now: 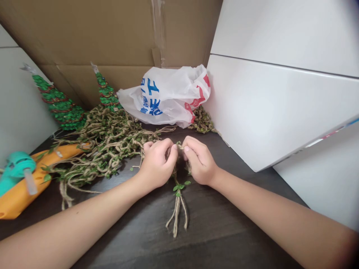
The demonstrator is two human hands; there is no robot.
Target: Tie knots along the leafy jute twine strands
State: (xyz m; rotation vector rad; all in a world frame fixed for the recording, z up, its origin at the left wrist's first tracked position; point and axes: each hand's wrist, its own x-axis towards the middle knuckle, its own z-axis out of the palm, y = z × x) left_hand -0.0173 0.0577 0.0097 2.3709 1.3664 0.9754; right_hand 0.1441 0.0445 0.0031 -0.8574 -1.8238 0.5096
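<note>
A strand of tan jute twine set with small green leaves (177, 189) lies on the dark wood-grain table (224, 228), pinched up at its top between the person's two hands, while frayed twine tails (176, 218) trail toward the person. The left hand (155, 164) and right hand (199, 160) face each other, each grip closed and clamped on the twine, with knuckles nearly touching. The strand looks light, soft and limp, so it would likely sag unless held; the firmest hold seems to be at its knotted twists, since the small leaves look delicate and the loose ends may fray.

To the left of the hands sits a tangled heap of similar leafy twine (108, 142), reaching toward two cone-shaped green and red beaded trees (60, 101) (106, 91) propped against a brown cardboard sheet (84, 33). A bright orange plastic object (33, 183) with a teal piece (18, 166) lies at the far left. The only visible container, a crumpled white plastic bag with blue and red print (165, 97), rests beyond the hands; its contents cannot be seen. A smaller tuft of leafy twine (202, 120) sits just beside it, near a white panel (280, 108).
</note>
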